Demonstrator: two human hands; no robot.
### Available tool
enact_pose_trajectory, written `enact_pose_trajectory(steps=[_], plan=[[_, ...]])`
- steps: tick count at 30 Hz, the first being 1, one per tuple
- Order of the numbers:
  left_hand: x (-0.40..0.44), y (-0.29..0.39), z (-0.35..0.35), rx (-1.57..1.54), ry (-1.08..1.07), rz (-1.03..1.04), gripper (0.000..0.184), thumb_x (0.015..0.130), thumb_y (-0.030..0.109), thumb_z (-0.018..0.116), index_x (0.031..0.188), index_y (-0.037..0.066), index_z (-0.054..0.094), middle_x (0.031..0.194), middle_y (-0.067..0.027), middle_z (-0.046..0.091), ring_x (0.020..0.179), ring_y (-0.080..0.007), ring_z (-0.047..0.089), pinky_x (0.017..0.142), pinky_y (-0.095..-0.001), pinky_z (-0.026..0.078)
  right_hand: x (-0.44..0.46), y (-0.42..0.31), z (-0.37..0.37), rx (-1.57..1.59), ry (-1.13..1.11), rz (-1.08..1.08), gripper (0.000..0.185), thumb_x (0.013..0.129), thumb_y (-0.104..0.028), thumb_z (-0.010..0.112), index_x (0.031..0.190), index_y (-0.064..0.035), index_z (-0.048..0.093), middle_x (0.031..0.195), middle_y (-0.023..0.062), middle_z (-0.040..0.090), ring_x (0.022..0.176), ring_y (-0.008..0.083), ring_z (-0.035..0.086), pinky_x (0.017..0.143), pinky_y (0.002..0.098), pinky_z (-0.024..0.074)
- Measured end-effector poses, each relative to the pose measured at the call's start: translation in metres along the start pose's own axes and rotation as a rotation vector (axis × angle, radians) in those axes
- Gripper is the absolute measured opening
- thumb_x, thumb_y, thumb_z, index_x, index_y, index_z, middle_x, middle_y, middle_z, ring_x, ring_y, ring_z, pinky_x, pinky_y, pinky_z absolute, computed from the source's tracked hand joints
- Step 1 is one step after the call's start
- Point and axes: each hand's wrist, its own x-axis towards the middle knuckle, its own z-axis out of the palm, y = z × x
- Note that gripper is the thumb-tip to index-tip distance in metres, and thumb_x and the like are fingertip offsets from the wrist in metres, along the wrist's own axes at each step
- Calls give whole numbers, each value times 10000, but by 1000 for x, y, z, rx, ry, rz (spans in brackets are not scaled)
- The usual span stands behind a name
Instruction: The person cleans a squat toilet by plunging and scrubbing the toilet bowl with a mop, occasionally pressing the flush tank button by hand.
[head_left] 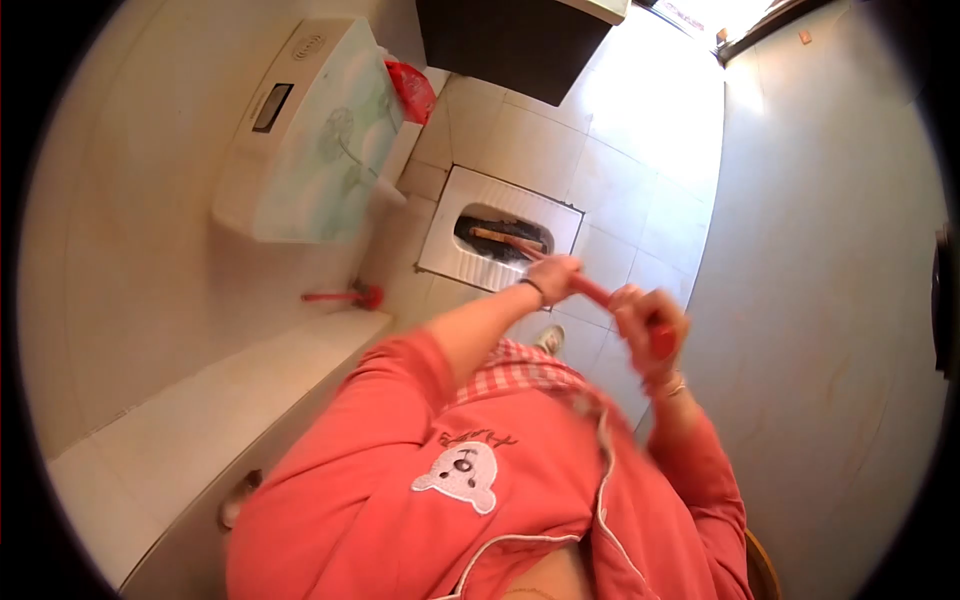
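Observation:
A long-handled mop (590, 290) with a red handle slants down from my hands into the white squat toilet (447, 240). Its light-brown bar and dark head lie in the toilet's basin, where water and strands are hard to tell apart. My left hand (552, 277) is wrapped round the handle lower down, nearest the toilet. Higher up, close to the handle's rounded end, my right hand (650, 325) grips it too; this hand is slightly blurred.
A flush tank (330, 150) with a pale green flowered front hangs on the left wall. Beside it is a red plastic bag (412, 92). A red object with a thin handle (368, 296) is below the tank. A dark cabinet (510, 45) stands ahead over the tiled floor (615, 190).

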Motion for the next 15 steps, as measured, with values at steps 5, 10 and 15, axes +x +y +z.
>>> enact_pose_trajectory(steps=[5, 10, 15], plan=[[-24, 33, -23, 19, 113, 185, 242, 760, 267, 654, 700, 68, 531, 738, -121, 560, 744, -309, 547, 680, -386, 437, 17, -93, 9, 118, -120, -28, 236, 692, 118, 561, 602, -38, 409, 555, 33, 423, 502, 139, 394, 523, 267, 395], [-39, -17, 13, -115, 99, 124, 193, 763, 218, 646, 697, 70, 542, 719, -116, 569, 732, -317, 552, 659, -387, 439, 8, -48, 6, -38, -385, 10, 233, 700, 100, 594, 665, -24, 400, 622, 77, 439, 564, 193, 432, 602, 335, 421], [-11, 0, 18, -160, 325, 126, 118, 752, 152, 655, 727, 76, 569, 690, -132, 579, 706, -307, 572, 642, -375, 447, 14, -60, -5, -63, -79, 67, 138, 775, 117, 468, 709, -5, 475, 661, 69, 513, 572, 176, 464, 549, 294, 404]])
